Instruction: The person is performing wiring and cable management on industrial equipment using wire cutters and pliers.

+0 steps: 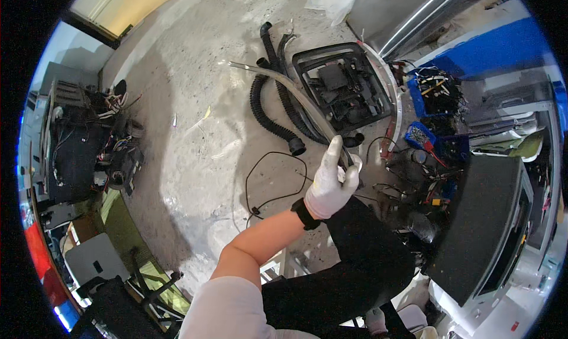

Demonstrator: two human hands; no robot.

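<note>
My left hand (332,188), in a white glove with a black band at the wrist, is closed around one end of a long, greyish, shiny tube (302,96). From the hand the tube slants up and to the left, and its far end looks clear. Beneath it on the floor lie black corrugated hoses (258,102). A black frame-like tray (387,105) with dark parts in it is just beyond the hand. Low in the picture, beside my dark-clothed leg, my right hand (376,320) shows only as a bit of white glove; its fingers are not clear.
A thin black cable (247,185) loops on the floor. Blue bins (419,102) of small parts stand at the right, near a dark boxy case (476,220). Heaped wires and parts (121,161) lie at the left, above a grey stool seat (97,259).
</note>
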